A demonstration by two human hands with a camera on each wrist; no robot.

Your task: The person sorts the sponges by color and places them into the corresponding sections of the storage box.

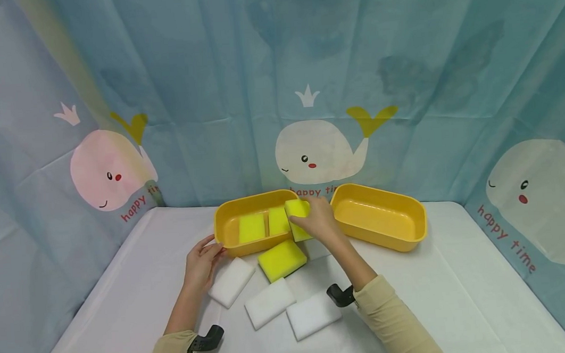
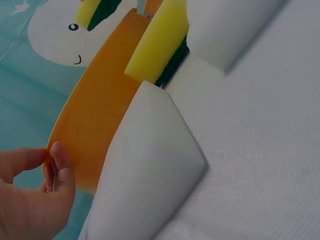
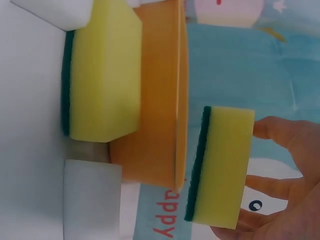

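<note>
My right hand (image 1: 319, 220) holds a yellow sponge (image 3: 225, 167) with a dark green scouring side, raised above the right end of the left yellow bin (image 1: 252, 248). In the right wrist view its fingertips press the yellow face, and the green side points toward the bin. At the bin's front left corner, my left hand (image 1: 202, 266) pinches the rim between thumb and fingers. Two yellow sponges, one on the left (image 1: 251, 228) and one on the right (image 1: 278, 221), sit inside that bin. Another yellow sponge (image 1: 282, 260) lies against its front, green side down.
Several white sponge blocks lie on the white tablecloth before the bin, such as the left one (image 1: 232, 282), the middle one (image 1: 270, 303) and the right one (image 1: 314, 315). A second yellow bin (image 1: 386, 239) stands at the right. Behind hangs a blue whale-print curtain (image 1: 211, 95).
</note>
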